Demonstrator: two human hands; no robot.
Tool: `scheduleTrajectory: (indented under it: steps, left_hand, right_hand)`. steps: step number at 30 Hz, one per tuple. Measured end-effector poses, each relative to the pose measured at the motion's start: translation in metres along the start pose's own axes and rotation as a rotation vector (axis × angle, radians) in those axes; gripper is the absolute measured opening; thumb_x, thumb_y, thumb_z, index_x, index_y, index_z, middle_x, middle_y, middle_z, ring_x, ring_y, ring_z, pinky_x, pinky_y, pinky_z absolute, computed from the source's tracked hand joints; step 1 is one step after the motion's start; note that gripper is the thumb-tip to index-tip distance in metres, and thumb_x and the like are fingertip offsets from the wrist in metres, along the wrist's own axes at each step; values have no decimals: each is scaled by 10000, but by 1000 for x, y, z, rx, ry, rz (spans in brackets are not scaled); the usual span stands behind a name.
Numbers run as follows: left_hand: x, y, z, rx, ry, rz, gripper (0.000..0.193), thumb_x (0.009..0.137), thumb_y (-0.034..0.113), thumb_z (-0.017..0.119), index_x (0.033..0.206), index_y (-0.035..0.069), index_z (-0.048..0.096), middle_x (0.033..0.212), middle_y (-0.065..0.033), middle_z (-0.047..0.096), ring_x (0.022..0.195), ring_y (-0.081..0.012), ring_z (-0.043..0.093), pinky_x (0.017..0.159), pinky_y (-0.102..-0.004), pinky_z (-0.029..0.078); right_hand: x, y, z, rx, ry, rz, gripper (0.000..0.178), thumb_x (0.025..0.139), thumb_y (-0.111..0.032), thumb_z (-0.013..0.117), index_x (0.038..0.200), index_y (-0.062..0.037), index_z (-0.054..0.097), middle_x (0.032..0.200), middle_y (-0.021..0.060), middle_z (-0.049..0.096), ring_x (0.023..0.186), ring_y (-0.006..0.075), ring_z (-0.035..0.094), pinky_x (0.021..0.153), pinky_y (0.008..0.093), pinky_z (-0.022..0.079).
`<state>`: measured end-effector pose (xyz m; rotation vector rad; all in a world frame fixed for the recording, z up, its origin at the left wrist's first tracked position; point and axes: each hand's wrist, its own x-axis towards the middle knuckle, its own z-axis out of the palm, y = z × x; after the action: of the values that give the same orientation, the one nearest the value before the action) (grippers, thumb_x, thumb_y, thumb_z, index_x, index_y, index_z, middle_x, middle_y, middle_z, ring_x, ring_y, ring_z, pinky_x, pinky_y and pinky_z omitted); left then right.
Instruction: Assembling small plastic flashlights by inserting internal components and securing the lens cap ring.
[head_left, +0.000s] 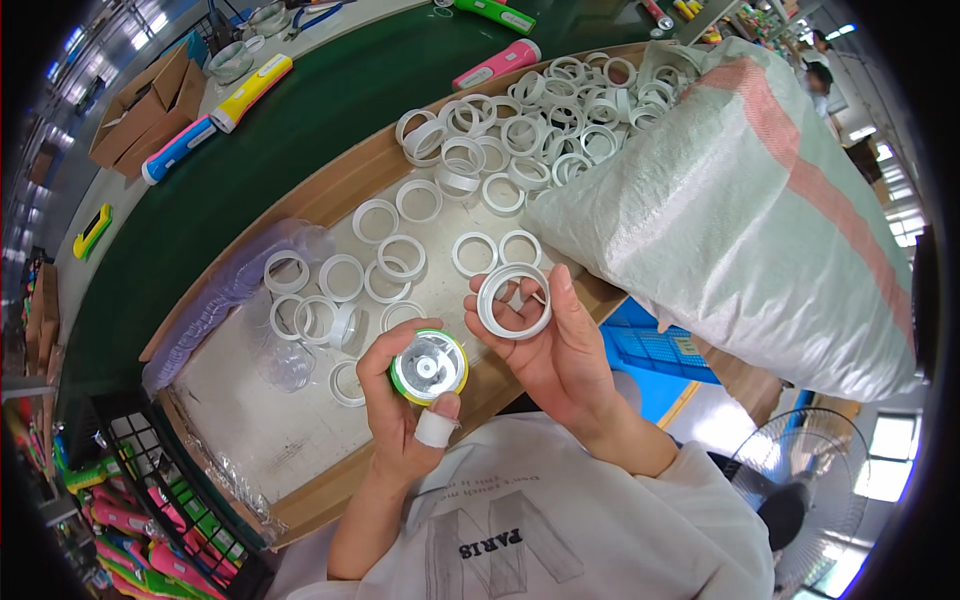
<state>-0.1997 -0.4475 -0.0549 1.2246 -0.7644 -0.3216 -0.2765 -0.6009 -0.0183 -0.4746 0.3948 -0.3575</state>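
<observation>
My left hand (385,425), with white tape round its thumb, grips a green and yellow flashlight (430,367), its round clear lens end facing up. Just to the right, my right hand (575,380) holds a white plastic ring (512,334) by its rim, fingers curled beneath it and thumb alongside. The ring and the flashlight are apart. Beyond both hands lies a shallow cardboard tray (265,440) with loose white rings and a heap of rings (545,125) at its far end. A stack of clear plastic discs (215,305) lies along the tray's left side.
A big white woven sack (690,230) leans over the tray's right end. Behind runs a green belt (350,110) with a pink flashlight (497,64). A black crate (185,490) of flashlights stands lower left, a blue crate (655,345) and fan (800,490) at right.
</observation>
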Motion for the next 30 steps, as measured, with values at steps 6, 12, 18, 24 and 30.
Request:
scheduleTrajectory:
  steps: [6, 12, 18, 24, 30]
  left_hand:
    - [0, 3, 2, -3, -28, -22, 580, 864, 110, 646, 1328, 22, 309, 1300, -233, 459, 1073, -217, 523, 936, -343, 426]
    - [3, 8, 2, 113, 19, -17, 527, 879, 167, 634, 1320, -27, 421, 1267, -222, 542, 1049, -242, 572, 923, -346, 441]
    - [5, 14, -5, 365, 16, 72, 513, 857, 169, 650, 1286, -42, 466, 1193, -235, 581, 1016, -316, 604, 881, -376, 474]
    - [2, 10, -8, 350, 9, 112, 525, 852, 198, 665, 1278, -41, 474, 1181, -245, 586, 1020, -344, 608, 881, -386, 482]
    - [-4, 9, -11, 344, -17, 162, 538, 843, 231, 687, 1261, -39, 483, 1154, -265, 590, 1009, -363, 617, 862, -406, 498]
  right_hand:
    - [-2, -2, -3, 14, -48, 9, 356, 1024, -403, 427, 987, -77, 565, 1240, 215, 572, 1158, 302, 584, 1033, 452, 470]
    - [-1, -1, -7, -65, -106, 29, 439, 1029, -453, 371, 1014, -69, 584, 1234, 208, 582, 1091, 276, 624, 913, 397, 538]
    - [3, 2, -7, 87, -80, 164, 588, 1013, -558, 276, 1008, -70, 603, 1203, 218, 586, 906, 291, 647, 739, 351, 570]
    - [3, 5, -3, 228, -38, 300, 613, 991, -611, 278, 1009, -107, 625, 1061, 198, 635, 784, 283, 613, 639, 332, 528]
    - [7, 9, -3, 173, -286, 300, 606, 973, -664, 217, 853, -158, 528, 1011, 183, 627, 612, 215, 496, 537, 273, 393]
